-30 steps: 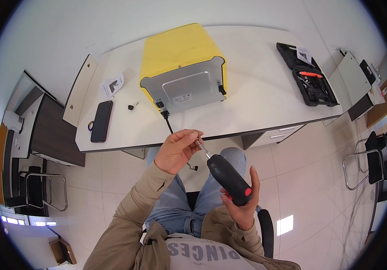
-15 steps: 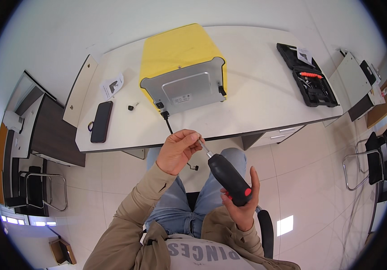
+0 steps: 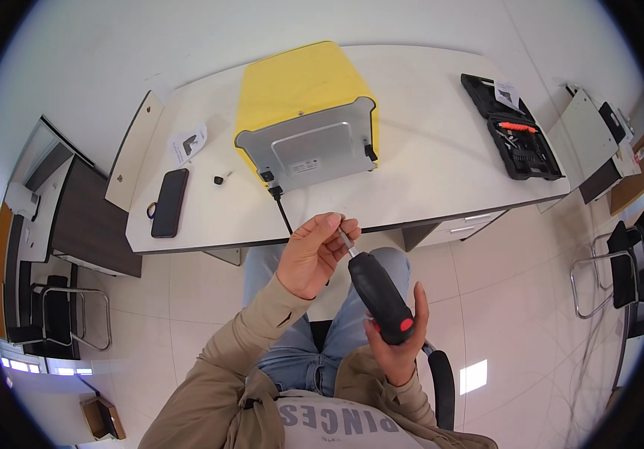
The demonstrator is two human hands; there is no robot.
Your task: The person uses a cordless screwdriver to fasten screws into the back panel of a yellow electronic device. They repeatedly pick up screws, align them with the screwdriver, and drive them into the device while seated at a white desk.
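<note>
My right hand [image 3: 397,358] cradles a black cordless screwdriver [image 3: 380,298] with red parts, its nose tilted up and to the left over my lap. My left hand [image 3: 308,258] is closed in a pinch at the tip of the screwdriver's metal bit [image 3: 347,243]; the very end is hidden by the fingers. Beyond them on the desk stands a yellow appliance [image 3: 299,78] with a grey metal panel [image 3: 311,144] facing me. A black power cord [image 3: 284,215] is plugged into the panel's lower left corner and hangs over the desk edge.
On the white desk [image 3: 427,161], a phone [image 3: 169,203], a dark ring [image 3: 150,210], a small black-ended piece [image 3: 221,179] and a paper sheet [image 3: 188,144] lie left. An open black tool case [image 3: 524,166] with an orange-handled tool [image 3: 518,128] lies right. Chairs [image 3: 621,262] stand on both sides.
My left hand has moved right and a little up along with the bit. My right hand and the screwdriver have shifted only slightly.
</note>
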